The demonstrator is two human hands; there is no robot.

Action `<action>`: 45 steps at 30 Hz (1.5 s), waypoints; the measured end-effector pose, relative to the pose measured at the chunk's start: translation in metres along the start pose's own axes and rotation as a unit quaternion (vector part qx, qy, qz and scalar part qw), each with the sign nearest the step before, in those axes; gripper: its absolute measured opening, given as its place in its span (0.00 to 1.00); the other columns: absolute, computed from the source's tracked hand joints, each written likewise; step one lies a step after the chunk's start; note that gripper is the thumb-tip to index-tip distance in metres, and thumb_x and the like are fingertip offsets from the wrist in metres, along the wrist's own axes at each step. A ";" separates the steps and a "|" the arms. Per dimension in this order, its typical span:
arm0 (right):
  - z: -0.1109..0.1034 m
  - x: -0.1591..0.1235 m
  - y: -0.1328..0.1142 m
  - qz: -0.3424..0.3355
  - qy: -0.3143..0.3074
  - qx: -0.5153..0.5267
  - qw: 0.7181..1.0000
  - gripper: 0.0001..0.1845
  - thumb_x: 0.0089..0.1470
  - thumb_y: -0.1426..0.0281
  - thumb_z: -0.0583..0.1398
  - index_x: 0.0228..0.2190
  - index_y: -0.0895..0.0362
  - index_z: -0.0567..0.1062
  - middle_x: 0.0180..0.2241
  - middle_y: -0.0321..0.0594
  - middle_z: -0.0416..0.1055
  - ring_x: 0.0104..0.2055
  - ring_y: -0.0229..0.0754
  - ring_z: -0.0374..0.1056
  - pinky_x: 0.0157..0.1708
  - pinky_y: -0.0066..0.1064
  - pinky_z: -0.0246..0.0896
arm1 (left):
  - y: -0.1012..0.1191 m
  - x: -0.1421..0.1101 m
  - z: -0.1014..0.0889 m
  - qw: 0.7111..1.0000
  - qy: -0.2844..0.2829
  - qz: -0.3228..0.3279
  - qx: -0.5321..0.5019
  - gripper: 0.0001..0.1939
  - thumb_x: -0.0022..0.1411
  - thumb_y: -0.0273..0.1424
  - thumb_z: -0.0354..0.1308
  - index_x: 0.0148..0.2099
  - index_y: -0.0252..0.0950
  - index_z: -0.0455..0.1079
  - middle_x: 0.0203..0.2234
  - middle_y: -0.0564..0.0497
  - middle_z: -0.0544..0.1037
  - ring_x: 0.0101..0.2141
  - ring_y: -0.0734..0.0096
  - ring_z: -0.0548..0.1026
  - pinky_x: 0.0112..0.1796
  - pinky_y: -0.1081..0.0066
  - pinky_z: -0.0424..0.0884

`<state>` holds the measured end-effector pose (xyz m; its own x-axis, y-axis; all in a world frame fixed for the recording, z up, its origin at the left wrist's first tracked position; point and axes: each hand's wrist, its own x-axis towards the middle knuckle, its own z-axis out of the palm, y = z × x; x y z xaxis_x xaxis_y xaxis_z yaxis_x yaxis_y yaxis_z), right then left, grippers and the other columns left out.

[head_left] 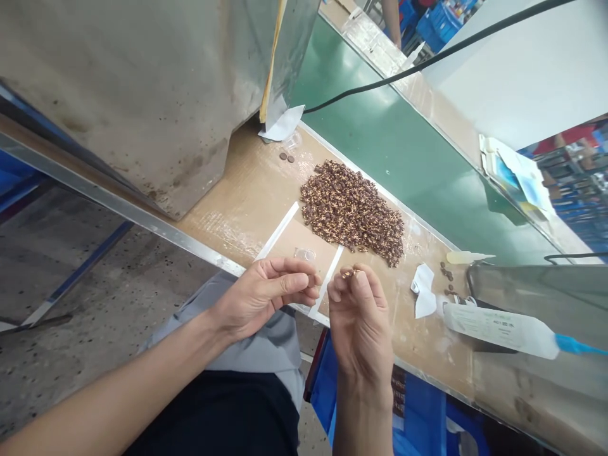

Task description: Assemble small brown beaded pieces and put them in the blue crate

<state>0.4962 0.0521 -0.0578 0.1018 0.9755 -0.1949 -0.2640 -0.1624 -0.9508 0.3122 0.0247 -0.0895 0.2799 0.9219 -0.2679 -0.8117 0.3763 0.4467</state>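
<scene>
My left hand (270,292) is curled over the near edge of the brown bench (247,196), fingers pressed together on something I cannot make out. My right hand (357,310) is beside it, fingertips pinched on a small brown and gold part (350,273). A big pile of the same small parts (352,212) lies just beyond both hands. A small clear round piece (304,254) rests on the bench inside a rectangle marked with white tape (278,231).
A grey metal housing (142,88) stands on the bench at the left. A green conveyor belt (403,152) runs behind, crossed by a black cable (427,60). White paper scraps (424,290), a few loose parts (446,273) and a labelled plastic bag (498,326) lie right.
</scene>
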 end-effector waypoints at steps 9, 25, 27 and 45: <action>0.003 -0.009 -0.004 0.010 -0.010 0.029 0.999 0.17 0.57 0.54 0.85 0.41 0.47 0.91 0.40 0.38 0.85 0.35 0.38 0.70 0.36 0.30 0.72 | -0.009 0.002 0.005 1.000 -0.005 -0.002 -0.003 0.12 0.65 0.34 0.88 0.46 0.37 0.93 0.38 0.44 0.93 0.39 0.62 0.92 0.49 0.66 0.89; -0.028 0.020 0.018 -0.307 0.013 -0.377 0.874 0.07 0.74 0.60 0.75 0.47 0.48 0.93 0.43 0.41 0.90 0.42 0.48 0.83 0.46 0.41 0.80 | 0.027 -0.006 -0.036 0.984 0.111 0.126 0.062 0.13 0.63 0.33 0.88 0.46 0.35 0.93 0.42 0.43 0.93 0.38 0.65 0.91 0.45 0.72 0.89; -0.035 0.019 0.025 -0.328 -0.018 -0.426 0.843 0.06 0.76 0.62 0.73 0.46 0.48 0.93 0.42 0.40 0.90 0.41 0.48 0.82 0.46 0.42 0.78 | 0.026 -0.005 -0.035 0.985 0.106 0.122 0.063 0.12 0.63 0.33 0.88 0.46 0.35 0.93 0.42 0.43 0.94 0.38 0.65 0.91 0.45 0.72 0.89; -0.025 -0.002 0.013 -0.294 0.061 -0.266 0.916 0.04 0.71 0.65 0.78 0.46 0.48 0.94 0.44 0.41 0.91 0.46 0.51 0.88 0.51 0.45 0.85 | 0.017 -0.007 -0.027 0.994 0.076 0.075 0.039 0.12 0.64 0.32 0.89 0.47 0.36 0.94 0.42 0.45 0.94 0.38 0.69 0.92 0.45 0.77 0.89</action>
<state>0.5163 0.0441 -0.0762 0.1910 0.8989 0.3943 0.3718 0.3056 -0.8766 0.2826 0.0222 -0.1027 0.0743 0.9457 -0.3165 -0.7948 0.2478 0.5539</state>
